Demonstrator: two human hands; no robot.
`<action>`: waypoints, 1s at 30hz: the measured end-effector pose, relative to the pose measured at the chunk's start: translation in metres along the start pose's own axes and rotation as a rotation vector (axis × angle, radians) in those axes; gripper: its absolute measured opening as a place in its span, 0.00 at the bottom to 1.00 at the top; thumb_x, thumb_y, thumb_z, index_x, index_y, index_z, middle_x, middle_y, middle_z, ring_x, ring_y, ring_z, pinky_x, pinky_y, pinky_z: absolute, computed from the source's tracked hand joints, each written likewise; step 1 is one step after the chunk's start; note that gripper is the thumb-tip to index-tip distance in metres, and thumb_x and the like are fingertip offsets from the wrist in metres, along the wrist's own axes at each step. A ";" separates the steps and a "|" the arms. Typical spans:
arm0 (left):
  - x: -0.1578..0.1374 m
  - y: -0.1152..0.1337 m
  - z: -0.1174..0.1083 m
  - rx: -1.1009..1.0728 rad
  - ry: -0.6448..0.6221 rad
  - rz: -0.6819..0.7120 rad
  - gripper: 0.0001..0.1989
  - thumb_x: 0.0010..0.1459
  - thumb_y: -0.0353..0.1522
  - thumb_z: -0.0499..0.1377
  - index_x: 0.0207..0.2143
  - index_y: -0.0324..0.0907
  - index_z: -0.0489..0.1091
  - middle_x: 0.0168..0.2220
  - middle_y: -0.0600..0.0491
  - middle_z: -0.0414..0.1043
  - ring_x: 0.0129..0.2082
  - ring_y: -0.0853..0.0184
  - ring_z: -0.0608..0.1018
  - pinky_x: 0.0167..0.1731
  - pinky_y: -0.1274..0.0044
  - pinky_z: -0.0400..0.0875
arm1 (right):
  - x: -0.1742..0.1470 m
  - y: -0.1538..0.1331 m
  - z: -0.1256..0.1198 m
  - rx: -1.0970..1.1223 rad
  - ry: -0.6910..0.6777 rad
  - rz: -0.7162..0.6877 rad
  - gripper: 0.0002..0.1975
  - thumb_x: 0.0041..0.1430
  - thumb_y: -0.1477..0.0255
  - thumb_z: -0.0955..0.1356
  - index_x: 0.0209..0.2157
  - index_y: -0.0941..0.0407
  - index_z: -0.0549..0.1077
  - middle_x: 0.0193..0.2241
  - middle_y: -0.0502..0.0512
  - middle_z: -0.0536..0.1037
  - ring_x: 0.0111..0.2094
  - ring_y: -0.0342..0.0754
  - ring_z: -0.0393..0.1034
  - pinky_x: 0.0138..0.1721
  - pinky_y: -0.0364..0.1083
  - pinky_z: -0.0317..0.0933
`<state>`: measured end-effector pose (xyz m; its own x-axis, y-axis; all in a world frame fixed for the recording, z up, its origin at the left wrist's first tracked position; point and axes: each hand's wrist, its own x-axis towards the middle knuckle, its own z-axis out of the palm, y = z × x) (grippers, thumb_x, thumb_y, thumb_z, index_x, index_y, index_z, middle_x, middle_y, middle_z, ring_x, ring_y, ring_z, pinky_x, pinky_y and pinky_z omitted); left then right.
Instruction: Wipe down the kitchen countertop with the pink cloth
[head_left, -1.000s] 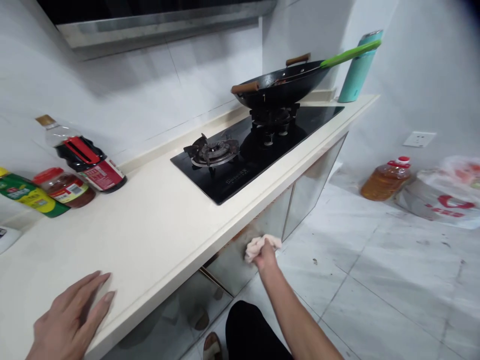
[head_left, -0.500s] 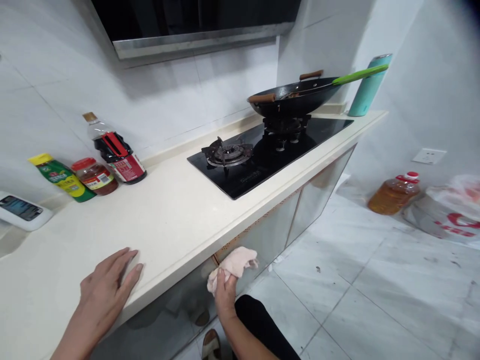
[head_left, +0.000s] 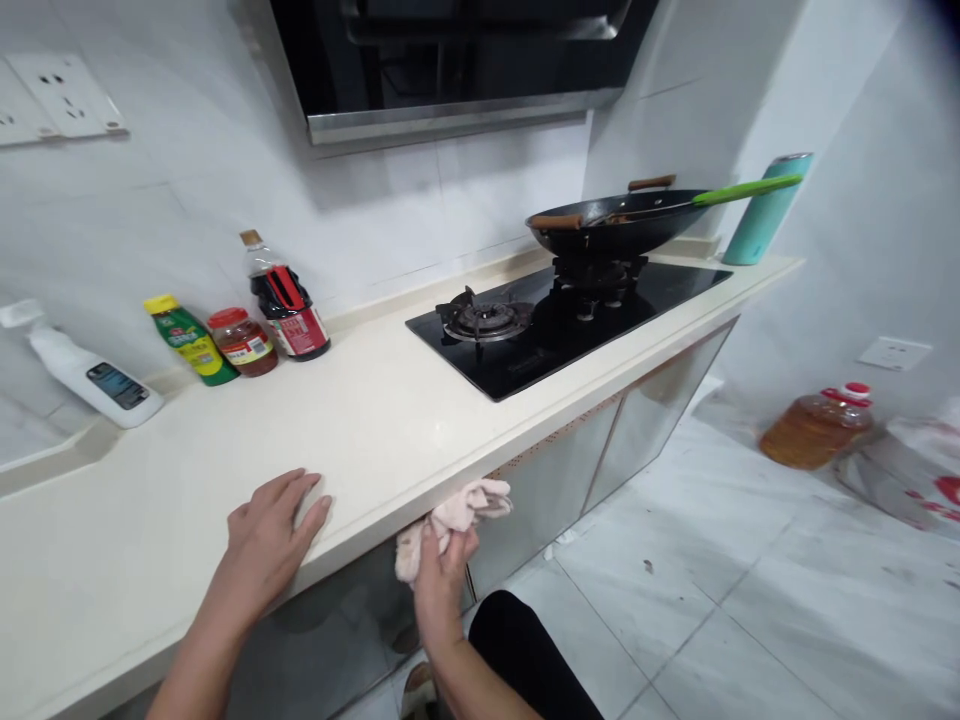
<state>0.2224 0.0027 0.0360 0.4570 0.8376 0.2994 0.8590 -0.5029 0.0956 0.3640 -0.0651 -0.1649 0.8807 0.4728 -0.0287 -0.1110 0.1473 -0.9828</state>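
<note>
My left hand point(head_left: 271, 535) rests on the cream countertop point(head_left: 360, 430) near its front edge, fingers spread and holding nothing. Below that edge, my right hand point(head_left: 442, 575) grips a pale pink cloth point(head_left: 469, 508), which is bunched up against the upper part of the cabinet front point(head_left: 551, 505). Thumb and fingers are closed on the cloth; part of it sticks out to the right of the hand and part to the left.
A black gas hob point(head_left: 540, 340) carries a wok point(head_left: 615, 228) with a green-handled utensil point(head_left: 750, 188). Along the wall stand a white bottle point(head_left: 97, 375), a green squeeze bottle point(head_left: 191, 345), a red-lidded jar point(head_left: 244, 345) and a dark sauce bottle point(head_left: 289, 305). An oil jug point(head_left: 814, 430) sits on the floor.
The view has swung left and up, bringing wall sockets and the whole white bottle into sight. My right hand has moved the cloth up and left, closer under the counter edge.
</note>
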 end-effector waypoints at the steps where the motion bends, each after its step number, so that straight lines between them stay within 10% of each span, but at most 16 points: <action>1: -0.001 0.000 0.000 -0.002 0.002 0.001 0.26 0.65 0.48 0.45 0.55 0.46 0.71 0.61 0.45 0.68 0.63 0.54 0.66 0.58 0.59 0.59 | -0.013 -0.006 0.006 -0.002 -0.002 -0.004 0.31 0.62 0.49 0.62 0.59 0.55 0.62 0.60 0.67 0.59 0.59 0.59 0.61 0.59 0.54 0.57; 7: -0.006 0.005 0.000 -0.002 0.023 0.020 0.22 0.67 0.44 0.47 0.55 0.46 0.70 0.61 0.44 0.68 0.62 0.55 0.66 0.58 0.59 0.58 | -0.070 0.001 0.019 0.001 -0.224 -0.231 0.26 0.58 0.61 0.65 0.57 0.54 0.64 0.57 0.64 0.61 0.57 0.58 0.61 0.58 0.56 0.60; 13: -0.015 0.008 -0.003 -0.050 0.063 0.043 0.19 0.67 0.41 0.49 0.54 0.44 0.70 0.60 0.44 0.69 0.62 0.57 0.67 0.57 0.61 0.58 | -0.061 -0.021 -0.020 -0.008 -0.659 -0.348 0.17 0.49 0.71 0.66 0.43 0.50 0.77 0.46 0.55 0.69 0.52 0.56 0.66 0.56 0.56 0.62; 18: -0.019 0.004 0.000 -0.116 0.109 0.035 0.17 0.67 0.40 0.50 0.52 0.45 0.70 0.59 0.44 0.71 0.61 0.59 0.68 0.57 0.63 0.58 | -0.016 -0.058 -0.092 -0.072 -0.643 -0.319 0.18 0.48 0.72 0.67 0.43 0.52 0.76 0.45 0.56 0.72 0.47 0.55 0.70 0.49 0.50 0.67; 23: -0.020 0.002 0.004 -0.145 0.124 0.045 0.17 0.67 0.39 0.50 0.51 0.44 0.71 0.58 0.44 0.71 0.60 0.57 0.68 0.56 0.62 0.57 | 0.060 -0.116 -0.152 -0.266 -0.496 -0.614 0.18 0.51 0.66 0.71 0.45 0.53 0.76 0.53 0.61 0.66 0.51 0.58 0.67 0.48 0.54 0.67; 30: -0.024 0.003 0.003 -0.158 0.118 0.021 0.15 0.67 0.38 0.51 0.51 0.45 0.71 0.58 0.46 0.71 0.60 0.58 0.68 0.56 0.63 0.57 | 0.138 -0.177 -0.103 -0.772 -0.245 -1.064 0.19 0.68 0.58 0.61 0.50 0.55 0.73 0.60 0.62 0.63 0.59 0.60 0.59 0.59 0.64 0.56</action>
<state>0.2152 -0.0182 0.0267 0.4362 0.8003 0.4114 0.7985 -0.5551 0.2332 0.5524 -0.1159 -0.0137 0.2616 0.5904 0.7635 0.9318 0.0517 -0.3593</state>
